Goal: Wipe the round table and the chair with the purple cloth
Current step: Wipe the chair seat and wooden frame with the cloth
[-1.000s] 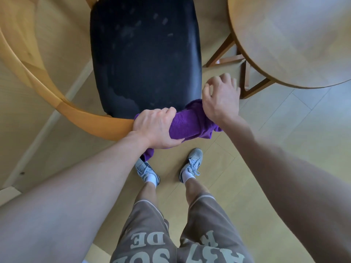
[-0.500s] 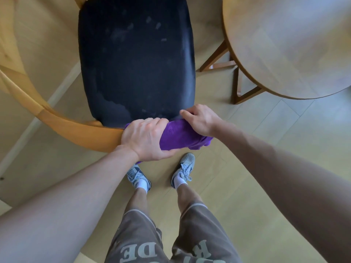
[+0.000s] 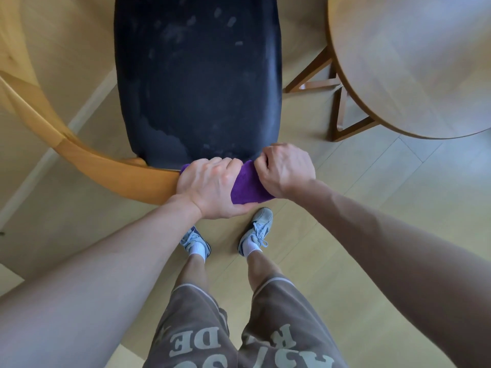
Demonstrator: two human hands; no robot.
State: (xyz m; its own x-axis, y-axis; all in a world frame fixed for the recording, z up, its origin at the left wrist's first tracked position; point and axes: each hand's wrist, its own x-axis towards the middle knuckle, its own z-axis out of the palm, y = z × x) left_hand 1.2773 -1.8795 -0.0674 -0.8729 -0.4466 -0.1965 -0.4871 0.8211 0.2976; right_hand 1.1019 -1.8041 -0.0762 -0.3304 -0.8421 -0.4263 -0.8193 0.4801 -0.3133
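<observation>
A pale wooden floor [image 3: 358,235] of wide planks fills the frame, seen from above. At the bottom edge are brown shorts [image 3: 239,341] printed with large pale letters, upside down to the camera and cut off by the frame edge; "DE" and "R" can be made out, the rest cannot be read. Just above them, in the lower middle, two grey lace-up sneakers [image 3: 256,229] with white socks stand on the planks, close to the chair.

In the middle of the frame both bare forearms reach in to the purple cloth [image 3: 247,184], which is bunched over the near edge of the chair's curved wooden back rail [image 3: 111,166]. The left hand [image 3: 210,187] has its fingers curled over the cloth and the rail, gripping both, thumb underneath. The right hand [image 3: 285,171], just beside it on the right, is clenched around the cloth's other end, knuckles up.

Beyond the hands, the chair's dark seat [image 3: 199,75] runs up to the top of the frame, its surface marked with pale smudges and a duller patch near the hands.

In the upper right stands the round table [image 3: 411,62], its light top bare where visible, with brown wooden legs [image 3: 337,112] below its left edge, well apart from the cloth.
</observation>
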